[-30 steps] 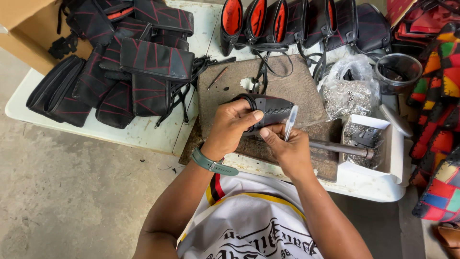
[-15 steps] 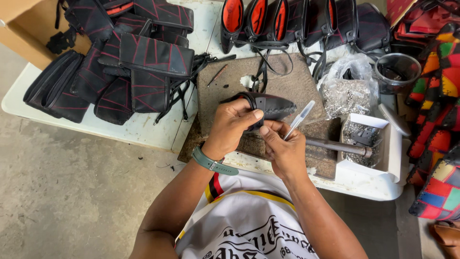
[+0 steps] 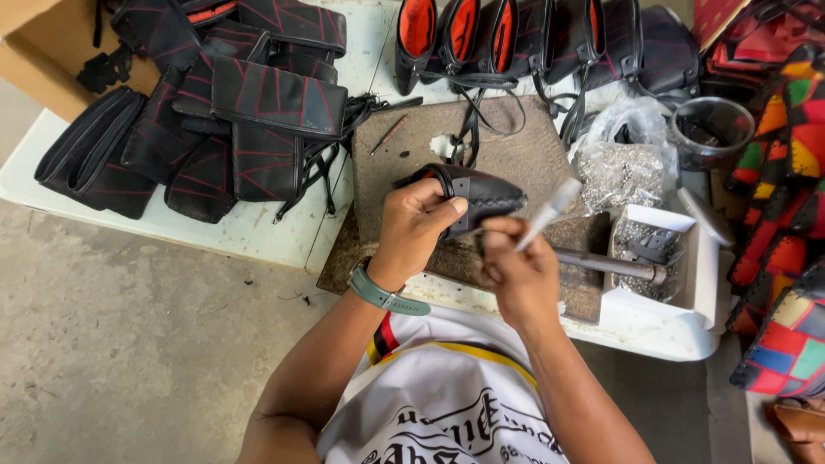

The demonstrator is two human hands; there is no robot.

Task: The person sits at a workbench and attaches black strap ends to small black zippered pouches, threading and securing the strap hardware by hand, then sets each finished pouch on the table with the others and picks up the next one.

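Black pouch (image 3: pixel 481 196) sits in your left hand (image 3: pixel 417 228), held over the near edge of the brown work mat (image 3: pixel 516 146) on the white counter (image 3: pixel 249 232). Your left grip is closed around the pouch's left end, thumb on top and fingers curled under it. Your right hand (image 3: pixel 514 266) is just right of that, its grip pinched shut on a slim pale tool (image 3: pixel 550 210) (blurred, so you cannot tell its exact kind), whose tip points up and to the right past the pouch's right end. A green watch strap (image 3: pixel 382 296) circles your left wrist.

Left of the mat lies a heap of black bags with red stitching (image 3: pixel 232 120). Beyond the mat's far edge stands a row of open pouches with orange lining (image 3: pixel 464 30). Right of the mat you have a clear plastic bag of small metal fittings (image 3: pixel 623 167), a white tray (image 3: pixel 700 283) with more fittings, and a dark metal rod (image 3: pixel 606 265) lying across from the mat's right edge to the tray. A dark round cup (image 3: pixel 709 129) stands beyond the tray, with patchwork bags (image 3: pixel 786 172) further right.
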